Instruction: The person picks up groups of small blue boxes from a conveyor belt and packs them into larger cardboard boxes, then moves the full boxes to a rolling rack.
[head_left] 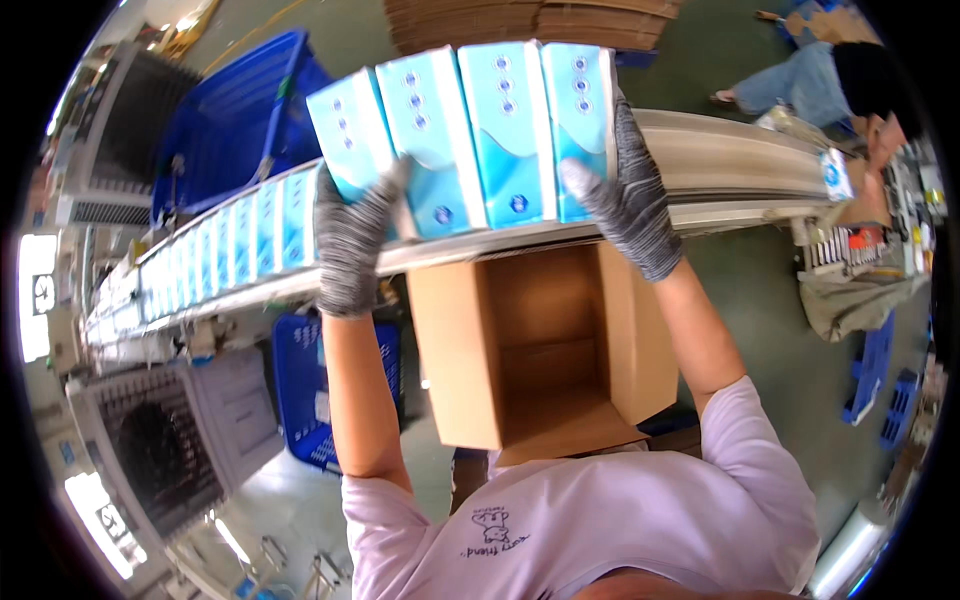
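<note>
From my remote seat I see a large blue bin (288,95) at the upper left and a stack of flat brown cardboard (530,25) at the top edge. Lower on the left I make out a smaller blue basket (297,385) near a grey machine with a dark grille (155,450). At the upper right I spot a person in blue jeans (795,80); below, blue pallets (868,368) and, at the bottom right, a whitish roll (850,545).

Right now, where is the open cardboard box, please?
In the head view, the box sits just right of centre, below the conveyor and the held packs.
</note>
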